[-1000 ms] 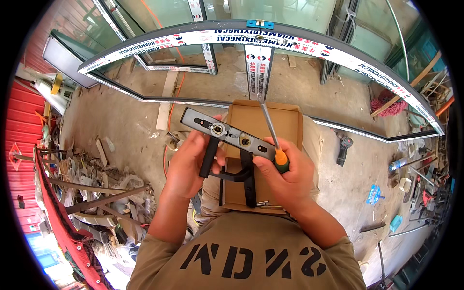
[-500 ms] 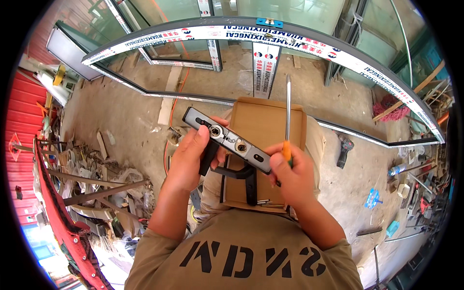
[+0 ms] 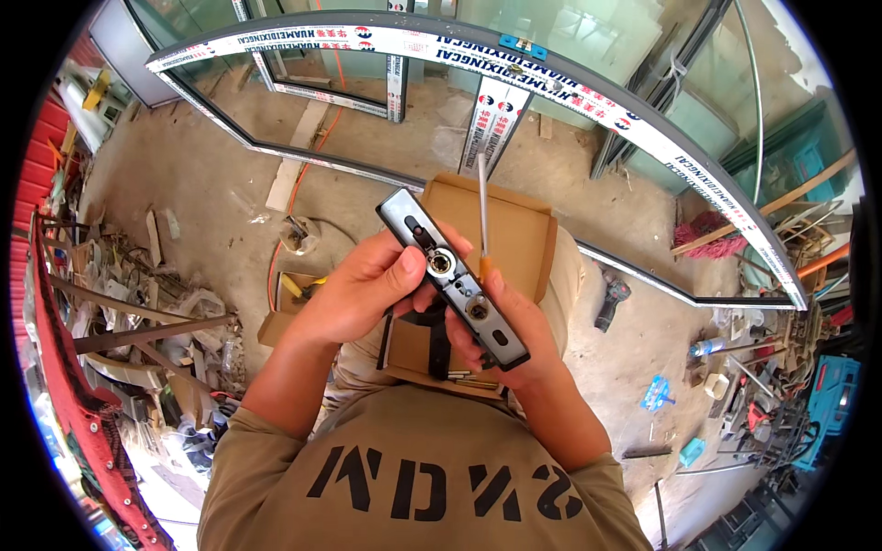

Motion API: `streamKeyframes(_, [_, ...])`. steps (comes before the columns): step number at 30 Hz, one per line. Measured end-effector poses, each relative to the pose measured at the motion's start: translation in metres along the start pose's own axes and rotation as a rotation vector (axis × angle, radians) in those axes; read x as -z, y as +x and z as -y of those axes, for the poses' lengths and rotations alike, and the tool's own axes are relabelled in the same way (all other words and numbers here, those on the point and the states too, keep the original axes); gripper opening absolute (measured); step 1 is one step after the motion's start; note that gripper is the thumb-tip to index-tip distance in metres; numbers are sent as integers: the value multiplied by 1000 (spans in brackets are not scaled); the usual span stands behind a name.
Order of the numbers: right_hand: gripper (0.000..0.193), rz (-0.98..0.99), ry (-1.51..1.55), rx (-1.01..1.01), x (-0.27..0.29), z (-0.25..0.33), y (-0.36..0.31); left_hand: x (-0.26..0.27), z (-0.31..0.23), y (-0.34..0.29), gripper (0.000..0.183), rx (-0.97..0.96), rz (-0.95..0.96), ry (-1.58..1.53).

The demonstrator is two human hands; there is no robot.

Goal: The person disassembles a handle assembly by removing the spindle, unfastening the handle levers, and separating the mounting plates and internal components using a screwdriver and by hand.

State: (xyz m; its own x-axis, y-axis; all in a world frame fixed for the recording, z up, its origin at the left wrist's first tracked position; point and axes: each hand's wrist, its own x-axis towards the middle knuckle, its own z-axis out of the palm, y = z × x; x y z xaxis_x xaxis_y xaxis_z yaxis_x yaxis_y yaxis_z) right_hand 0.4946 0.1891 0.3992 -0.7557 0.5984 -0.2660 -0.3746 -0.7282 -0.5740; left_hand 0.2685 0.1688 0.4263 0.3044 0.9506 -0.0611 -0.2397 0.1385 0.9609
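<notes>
My left hand [image 3: 377, 280] is closed around the upper part of a long door handle backplate [image 3: 455, 280], thumb near a round metal socket. The plate's silvery underside faces up, with two round sockets and slots along it. My right hand [image 3: 522, 326] grips the lower end of the plate and also holds a screwdriver [image 3: 483, 207]. Its orange handle is mostly hidden in the hand, and the shaft points away from me. Below lies an open cardboard box [image 3: 514, 220] on my lap, with a black handle part [image 3: 440, 347] and several thin metal pins [image 3: 473, 378].
A large curved-top window frame [image 3: 358, 44] lies across the far side. A cordless drill [image 3: 612, 301] rests on the floor to the right. Scrap and plastic [image 3: 175, 294] are heaped at the left; tools and offcuts [image 3: 763, 376] clutter the right. An orange hose [image 3: 299, 188] crosses the floor.
The plate has turned steeper and its underside faces me more squarely. My right hand has moved left and its fingers now reach beneath the plate; the screwdriver has shifted left with it.
</notes>
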Motion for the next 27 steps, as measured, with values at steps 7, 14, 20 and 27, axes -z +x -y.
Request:
streamKeyframes(7, [59, 38, 138, -18, -3, -9, -3, -8, 2, 0, 51, 102, -22, -75])
streamKeyframes(14, [72, 146, 316, 57, 5, -27, 3, -13, 3, 4, 60, 181, -47, -110])
streamKeyframes(20, [67, 85, 345, 161, 1, -31, 3, -16, 6, 2, 55, 181, -62, -176])
streamKeyframes(27, [76, 125, 191, 158, 2, -24, 0, -15, 11, 3, 59, 118, -21, -136])
